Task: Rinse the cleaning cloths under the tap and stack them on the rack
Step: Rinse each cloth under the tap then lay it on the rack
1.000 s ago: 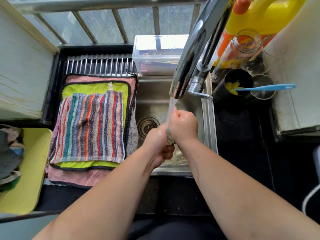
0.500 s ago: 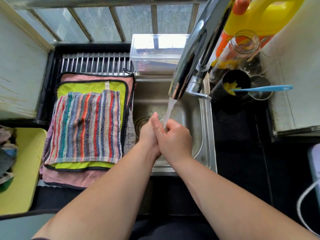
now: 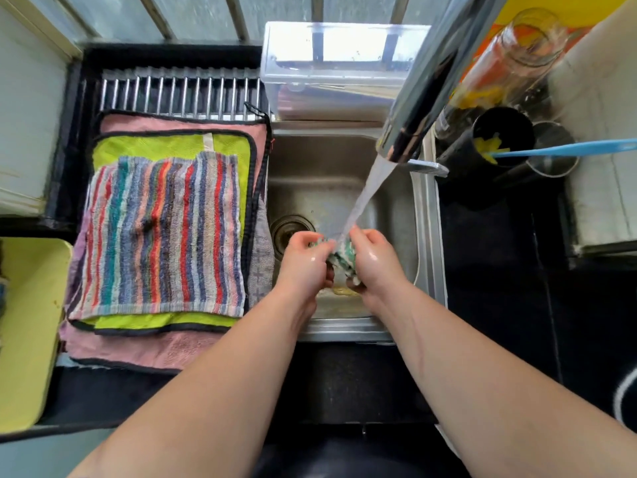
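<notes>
Over the steel sink [image 3: 310, 160], tap water [image 3: 362, 198] runs onto a bunched cloth [image 3: 339, 255].

A black countertop [image 3: 499, 270] is carrying a steel sink [image 3: 344, 329] sunk into it. Left of the sink, a rack [image 3: 179, 94] of steel bars is sitting on the counter, a pink cloth [image 3: 165, 350] lying on the bars. A yellow tray [image 3: 31, 322] is resting far left; a black cup [image 3: 458, 160] is standing right of the sink.

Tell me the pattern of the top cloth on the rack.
The top cloth has red, blue, teal and grey stripes; the head view shows it.
</notes>
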